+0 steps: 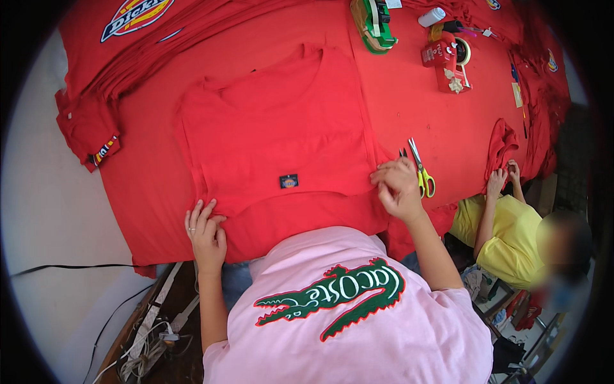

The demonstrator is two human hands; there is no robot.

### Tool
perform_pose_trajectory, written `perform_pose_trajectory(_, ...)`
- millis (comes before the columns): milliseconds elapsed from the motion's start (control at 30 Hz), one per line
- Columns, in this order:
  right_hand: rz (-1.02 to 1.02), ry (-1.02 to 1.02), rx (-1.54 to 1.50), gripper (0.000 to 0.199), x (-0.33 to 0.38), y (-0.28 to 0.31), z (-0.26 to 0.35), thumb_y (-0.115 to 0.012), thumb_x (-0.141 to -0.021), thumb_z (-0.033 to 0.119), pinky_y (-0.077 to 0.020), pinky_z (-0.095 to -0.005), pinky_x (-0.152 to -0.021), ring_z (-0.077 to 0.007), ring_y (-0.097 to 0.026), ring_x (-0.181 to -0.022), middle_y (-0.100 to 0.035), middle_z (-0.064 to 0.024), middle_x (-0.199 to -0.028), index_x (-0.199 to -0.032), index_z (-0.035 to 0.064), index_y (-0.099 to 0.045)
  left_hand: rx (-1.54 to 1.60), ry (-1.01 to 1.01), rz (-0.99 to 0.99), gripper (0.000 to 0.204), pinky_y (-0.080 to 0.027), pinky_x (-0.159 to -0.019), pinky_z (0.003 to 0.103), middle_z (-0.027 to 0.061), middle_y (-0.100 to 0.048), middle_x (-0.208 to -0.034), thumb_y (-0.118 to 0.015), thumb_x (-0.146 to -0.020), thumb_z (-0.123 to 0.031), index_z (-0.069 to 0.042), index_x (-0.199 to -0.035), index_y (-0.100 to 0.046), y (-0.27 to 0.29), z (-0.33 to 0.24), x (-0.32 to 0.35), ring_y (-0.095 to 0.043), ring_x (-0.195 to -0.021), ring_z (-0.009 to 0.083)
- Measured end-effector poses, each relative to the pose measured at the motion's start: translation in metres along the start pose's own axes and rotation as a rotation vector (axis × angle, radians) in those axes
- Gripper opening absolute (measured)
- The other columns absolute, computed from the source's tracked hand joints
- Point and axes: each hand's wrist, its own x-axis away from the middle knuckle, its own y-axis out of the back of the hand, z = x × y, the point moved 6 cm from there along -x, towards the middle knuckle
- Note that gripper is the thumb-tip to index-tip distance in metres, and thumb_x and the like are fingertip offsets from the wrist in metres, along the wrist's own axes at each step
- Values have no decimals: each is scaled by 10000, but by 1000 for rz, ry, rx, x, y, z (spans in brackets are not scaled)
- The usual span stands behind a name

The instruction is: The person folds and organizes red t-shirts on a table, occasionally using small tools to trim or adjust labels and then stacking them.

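Note:
A red shirt (pixel 256 144) lies spread in front of me, its neckline at the far side. A small dark label (pixel 288 181) sits on the cloth near its near edge. At the near left corner of the shirt, my left hand (pixel 206 233) rests with its fingers apart and touching the fabric. My right hand (pixel 400 189) pinches the shirt's right edge between thumb and bent fingers. Just beyond that hand lie yellow-handled scissors (pixel 426 182), points away from me, beside a small dark-tipped tool (pixel 403 153).
Red cloth covers the table (pixel 144 192). A green tape dispenser (pixel 374 29), a red holder with a tape roll (pixel 448 57) and a white spool (pixel 432 17) stand at the far right. More red garments (pixel 86 121) lie around. A co-worker in yellow (pixel 508 240) handles red cloth at right.

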Motion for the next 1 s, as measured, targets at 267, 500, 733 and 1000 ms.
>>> perform_pose_trajectory(267, -178, 121, -27, 503, -87, -57, 65, -618, -925, -17, -447, -475, -1174, -339, -617, -1343, -659, -179, -1406, -1424, 45, -614, 169, -191, 54, 400, -251, -1281, 597, 114, -587, -1533, -647, -923, -27, -84, -1318, -667, -53, -71, -69, -453, -1513, 359)
perform_pose_trajectory(500, 200, 19, 548, 665, -59, -117, 15, -470, -1110, 460, -186, -530, -1322, -290, -255, -1626, -288, -100, -1759, -1688, 161, -334, -379, 6, 82, 609, -124, -1308, 615, 76, -270, -1776, -499, -1106, -426, -270, -1682, -382, -81, -11, -67, -221, -1643, 298)
perform_pose_trajectory(733, 31, -222, 550, 604, -55, -99, -18, -427, -1145, 388, -263, -548, -1295, -353, -241, -1629, -268, -113, -1767, -1699, 179, -309, -675, 103, 54, 554, -108, -1299, 639, 67, -281, -1773, -487, -1118, -389, -273, -1657, -433, -69, 9, -49, -250, -1633, 320)
perform_pose_trajectory(1000, -51, -145, -20, 485, -52, -79, -38, -454, -1136, 173, -302, -446, -1289, -346, -294, -1614, -395, -106, -1713, -1619, 124, -472, -97, 84, -65, 524, -345, -1244, 530, 90, -351, -1738, -512, -1091, -122, -258, -1597, -525, -37, 36, -31, -440, -1528, 332)
